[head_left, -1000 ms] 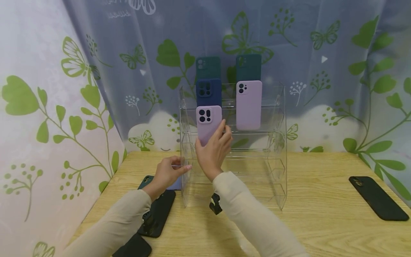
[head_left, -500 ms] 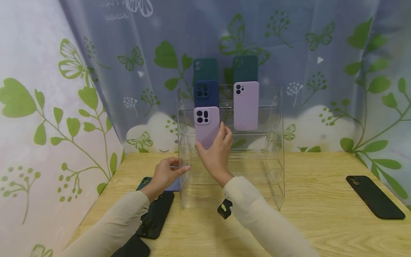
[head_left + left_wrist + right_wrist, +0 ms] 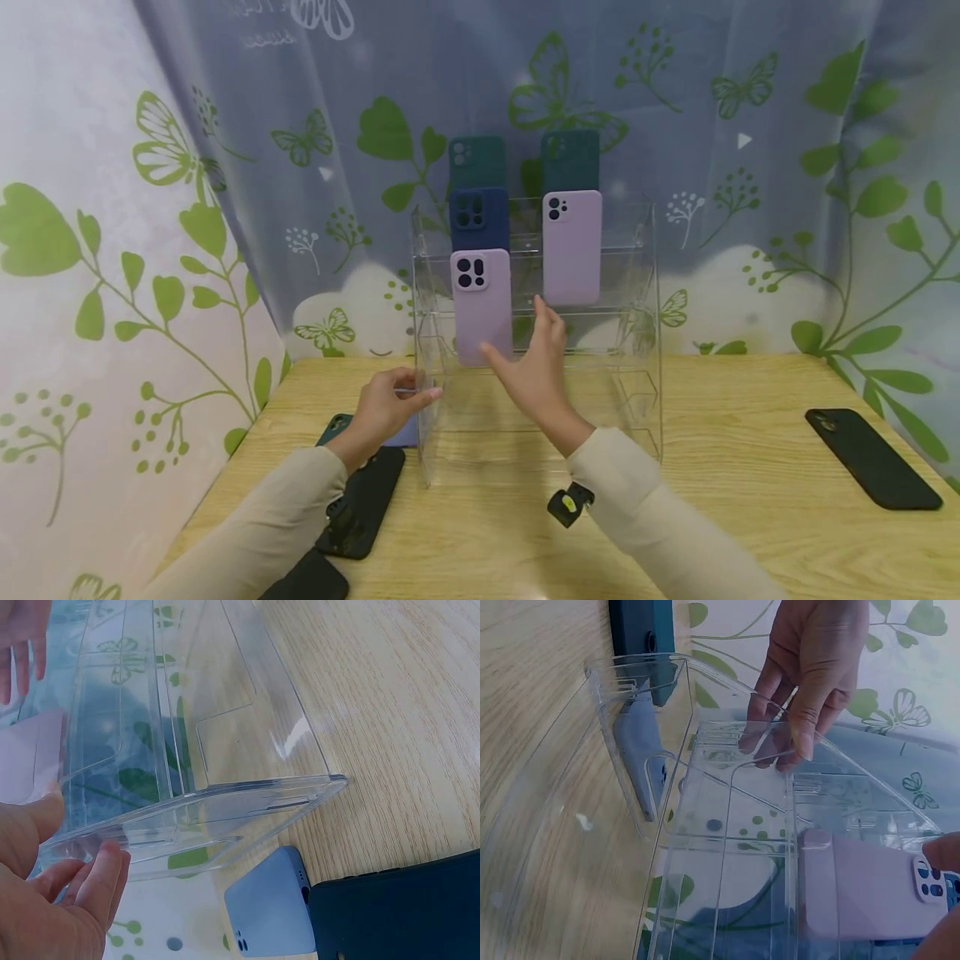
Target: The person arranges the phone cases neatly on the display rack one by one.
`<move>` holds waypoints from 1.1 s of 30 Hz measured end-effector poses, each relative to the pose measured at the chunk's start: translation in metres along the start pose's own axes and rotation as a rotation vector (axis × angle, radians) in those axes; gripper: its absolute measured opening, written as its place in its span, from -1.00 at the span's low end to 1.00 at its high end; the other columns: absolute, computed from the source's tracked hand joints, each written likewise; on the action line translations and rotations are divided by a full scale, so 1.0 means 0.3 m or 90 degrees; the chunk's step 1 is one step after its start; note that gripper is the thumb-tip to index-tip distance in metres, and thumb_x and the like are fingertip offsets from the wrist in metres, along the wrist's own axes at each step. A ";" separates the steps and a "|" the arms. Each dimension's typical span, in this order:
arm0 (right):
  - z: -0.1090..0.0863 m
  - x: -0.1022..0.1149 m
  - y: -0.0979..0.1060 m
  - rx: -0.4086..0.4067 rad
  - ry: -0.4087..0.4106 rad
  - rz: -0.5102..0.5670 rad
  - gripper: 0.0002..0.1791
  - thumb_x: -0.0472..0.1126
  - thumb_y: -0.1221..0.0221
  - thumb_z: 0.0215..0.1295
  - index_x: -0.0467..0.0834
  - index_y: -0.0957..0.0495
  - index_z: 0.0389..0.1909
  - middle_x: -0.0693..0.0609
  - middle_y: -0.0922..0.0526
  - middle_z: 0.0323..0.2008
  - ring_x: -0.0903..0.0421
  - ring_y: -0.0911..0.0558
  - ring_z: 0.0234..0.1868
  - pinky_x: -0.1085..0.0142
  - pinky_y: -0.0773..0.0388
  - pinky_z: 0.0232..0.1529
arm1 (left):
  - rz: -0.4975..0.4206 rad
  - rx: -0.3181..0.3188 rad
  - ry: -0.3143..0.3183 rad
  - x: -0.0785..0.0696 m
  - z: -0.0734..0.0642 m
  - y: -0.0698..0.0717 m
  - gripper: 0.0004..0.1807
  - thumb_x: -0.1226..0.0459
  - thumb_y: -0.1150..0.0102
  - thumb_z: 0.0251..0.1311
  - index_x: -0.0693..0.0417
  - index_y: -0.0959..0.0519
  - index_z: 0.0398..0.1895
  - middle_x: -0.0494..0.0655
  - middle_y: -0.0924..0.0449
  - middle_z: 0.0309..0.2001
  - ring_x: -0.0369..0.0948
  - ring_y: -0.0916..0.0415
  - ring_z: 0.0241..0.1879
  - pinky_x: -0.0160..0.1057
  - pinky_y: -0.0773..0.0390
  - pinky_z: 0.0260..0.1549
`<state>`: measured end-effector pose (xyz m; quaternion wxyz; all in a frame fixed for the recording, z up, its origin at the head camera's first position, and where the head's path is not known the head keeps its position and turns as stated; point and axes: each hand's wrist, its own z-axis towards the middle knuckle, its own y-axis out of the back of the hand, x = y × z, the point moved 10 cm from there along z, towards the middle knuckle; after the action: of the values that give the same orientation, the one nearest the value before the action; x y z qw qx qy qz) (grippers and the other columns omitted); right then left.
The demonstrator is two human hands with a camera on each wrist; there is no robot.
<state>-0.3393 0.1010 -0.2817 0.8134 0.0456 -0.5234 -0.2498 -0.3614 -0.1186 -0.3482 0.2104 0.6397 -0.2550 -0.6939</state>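
Note:
My left hand [image 3: 386, 408] pinches the left side panel of a clear stepped display stand [image 3: 330, 780], thumb on one face and fingers on the other. Near the stand's left column, my right hand [image 3: 536, 367] is open, its thumb near the lower right of a lilac phone case [image 3: 482, 321]. That case leans upright on the stand, below a navy phone case [image 3: 480, 221] and a dark green phone case [image 3: 477, 162]. In the right column, another lilac phone case [image 3: 572, 250] stands below another dark green case [image 3: 572, 158].
Left of the stand lie a light blue case [image 3: 270, 907], a dark green case [image 3: 340, 423] and black cases [image 3: 367, 508], partly behind my left arm. A black case [image 3: 870, 458] lies at the table's right. A leaf-patterned curtain [image 3: 675, 83] hangs behind.
My right hand has let go of the left lilac case and moved right and down. The case stays on the stand. My left hand keeps its hold on the panel.

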 end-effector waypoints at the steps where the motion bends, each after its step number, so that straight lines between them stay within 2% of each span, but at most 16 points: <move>1: -0.005 -0.003 0.011 0.007 -0.003 0.003 0.08 -0.04 -0.39 0.09 -0.23 0.06 0.49 -0.27 -0.06 0.36 -0.19 -0.19 0.35 -0.06 -0.22 0.35 | 0.000 0.000 0.001 0.000 -0.001 0.000 -0.37 0.07 -0.30 0.19 0.22 -0.44 0.25 0.18 -0.49 0.17 0.07 -0.51 0.09 0.02 -0.58 -0.01; 9: -0.031 -0.068 0.105 0.053 -0.024 -0.022 0.05 -0.02 -0.36 0.14 -0.16 0.06 0.50 -0.22 -0.02 0.40 -0.17 -0.14 0.40 -0.11 -0.18 0.36 | 0.001 0.000 -0.005 -0.002 0.003 -0.002 -0.38 0.08 -0.30 0.19 0.22 -0.44 0.24 0.18 -0.51 0.15 0.07 -0.52 0.09 0.00 -0.59 -0.02; 15: -0.044 -0.152 0.180 0.067 -0.071 -0.037 0.02 -0.04 -0.34 0.17 -0.12 0.07 0.51 -0.22 0.02 0.42 -0.21 -0.10 0.41 -0.16 -0.14 0.35 | 0.004 0.000 -0.007 0.001 0.003 -0.002 -0.40 0.08 -0.30 0.19 0.21 -0.46 0.23 0.17 -0.51 0.14 0.06 -0.52 0.08 0.00 -0.59 -0.03; 19: -0.061 -0.183 0.231 0.073 -0.080 -0.042 0.02 -0.02 -0.33 0.18 -0.10 0.09 0.52 -0.21 0.00 0.41 -0.23 -0.14 0.39 -0.15 -0.18 0.34 | 0.004 -0.001 -0.005 0.000 0.004 -0.003 -0.40 0.09 -0.30 0.19 0.21 -0.46 0.22 0.16 -0.51 0.15 0.06 -0.52 0.08 0.00 -0.59 -0.03; 25: -0.097 -0.202 0.308 0.081 -0.058 -0.036 0.03 -0.03 -0.32 0.20 -0.14 0.12 0.52 -0.24 -0.02 0.39 -0.28 -0.16 0.36 -0.16 -0.21 0.32 | -0.001 -0.001 -0.012 -0.006 0.003 -0.005 -0.44 0.11 -0.31 0.19 0.22 -0.48 0.19 0.16 -0.53 0.11 0.06 -0.53 0.07 -0.02 -0.60 -0.04; 33: -0.154 -0.236 0.438 0.050 0.020 -0.066 -0.05 -0.11 -0.29 0.24 -0.22 0.06 0.50 -0.32 -0.09 0.33 -0.26 -0.22 0.29 -0.21 -0.29 0.20 | -0.003 0.001 -0.013 -0.004 0.001 -0.003 -0.44 0.11 -0.30 0.19 0.22 -0.48 0.19 0.17 -0.53 0.11 0.07 -0.53 0.07 -0.02 -0.60 -0.04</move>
<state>-0.2749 0.2390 -0.3169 0.8050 0.1086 -0.5170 -0.2700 -0.3616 -0.1171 -0.3477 0.2057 0.6336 -0.2557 -0.7006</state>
